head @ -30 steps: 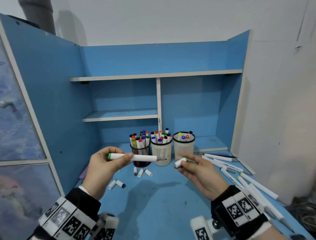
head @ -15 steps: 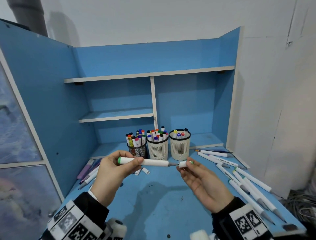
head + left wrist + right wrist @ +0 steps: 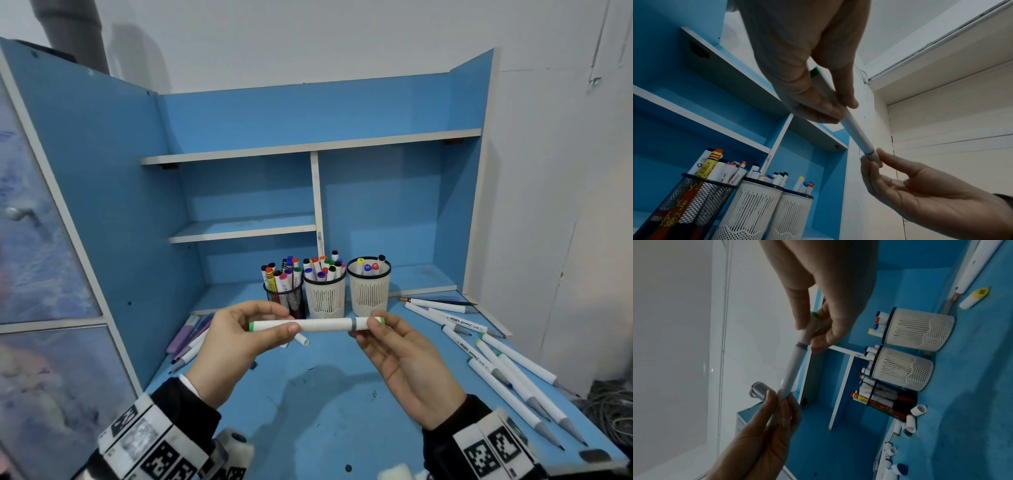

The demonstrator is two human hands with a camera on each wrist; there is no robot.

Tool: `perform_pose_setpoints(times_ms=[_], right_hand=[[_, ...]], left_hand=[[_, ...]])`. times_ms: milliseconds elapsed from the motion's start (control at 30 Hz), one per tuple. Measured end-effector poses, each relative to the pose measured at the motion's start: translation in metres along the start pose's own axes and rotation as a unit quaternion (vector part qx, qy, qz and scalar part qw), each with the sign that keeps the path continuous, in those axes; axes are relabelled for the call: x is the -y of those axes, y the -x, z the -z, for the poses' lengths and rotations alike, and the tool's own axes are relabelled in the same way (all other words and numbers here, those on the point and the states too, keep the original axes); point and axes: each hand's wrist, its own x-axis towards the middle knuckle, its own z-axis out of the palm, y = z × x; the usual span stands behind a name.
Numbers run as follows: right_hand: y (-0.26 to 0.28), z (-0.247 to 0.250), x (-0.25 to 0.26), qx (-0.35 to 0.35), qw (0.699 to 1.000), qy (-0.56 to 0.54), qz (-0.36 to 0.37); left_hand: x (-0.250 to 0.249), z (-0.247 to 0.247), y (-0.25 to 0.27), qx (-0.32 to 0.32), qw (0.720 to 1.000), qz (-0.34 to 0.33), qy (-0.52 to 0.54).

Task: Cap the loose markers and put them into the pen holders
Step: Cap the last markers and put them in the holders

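I hold one white marker point(image 3: 325, 324) level above the blue desk, in front of the pen holders. My left hand point(image 3: 274, 322) grips its green-ended left part between thumb and fingers. My right hand point(image 3: 369, 325) pinches the white, green-topped cap point(image 3: 367, 323), which sits over the marker's tip. A grey band shows between cap and barrel. The left wrist view shows the barrel point(image 3: 855, 129) running down to the cap point(image 3: 873, 157). The right wrist view shows the cap point(image 3: 807, 332) between my fingertips. Three holders stand behind: black mesh point(image 3: 284, 298), white point(image 3: 324, 298), white point(image 3: 369, 291), all with capped markers.
Several uncapped white markers point(image 3: 507, 380) lie on the right side of the desk point(image 3: 308, 411). Loose caps point(image 3: 303, 339) lie under my left hand, near the mesh holder. More pens point(image 3: 188, 339) lie against the left wall. Blue shelves point(image 3: 246, 229) rise behind.
My right hand moved the cap left onto the marker's exposed tip; one second ago the cap was apart from it. Both hands rose slightly towards the holders.
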Motion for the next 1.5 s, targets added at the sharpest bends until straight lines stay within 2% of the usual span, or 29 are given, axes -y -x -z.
perform_pose_setpoints(times_ms=[200, 433, 500, 633, 800, 1000, 1133, 1267, 1367, 1500], right_hand=[[0.001, -0.006, -0.005, 0.03, 0.997, 0.048, 0.044], [-0.001, -0.008, -0.015, 0.054, 0.974, 0.194, 0.109], [-0.004, -0.007, -0.017, 0.053, 0.971, 0.211, 0.1], [-0.011, -0.009, -0.018, 0.072, 0.965, 0.249, 0.04], [-0.016, -0.018, -0.014, 0.147, 0.929, 0.339, 0.004], [-0.014, -0.036, -0.013, 0.198, 0.872, 0.447, 0.016], [-0.022, -0.041, -0.02, 0.223, 0.823, 0.52, 0.057], [-0.028, -0.053, -0.031, 0.254, 0.816, 0.514, 0.077], [-0.038, -0.059, -0.035, 0.248, 0.806, 0.529, 0.095], [-0.057, -0.059, -0.034, 0.224, 0.786, 0.566, 0.104]], left_hand=[[0.002, 0.006, 0.0, 0.006, 0.997, 0.01, -0.081], [0.006, 0.016, -0.001, 0.004, 0.996, 0.008, -0.092], [0.01, 0.018, -0.001, 0.007, 0.996, 0.009, -0.093], [0.007, 0.022, -0.003, 0.005, 0.996, -0.002, -0.084], [-0.009, 0.029, -0.016, -0.042, 0.999, -0.032, -0.001], [-0.026, 0.034, -0.026, -0.045, 0.996, -0.072, 0.024], [-0.031, 0.033, -0.029, -0.02, 0.995, -0.091, -0.042], [-0.03, 0.031, -0.039, 0.025, 0.989, -0.076, -0.123], [-0.029, 0.037, -0.051, 0.053, 0.985, -0.053, -0.157], [-0.014, 0.061, -0.074, 0.036, 0.982, -0.02, -0.185]])
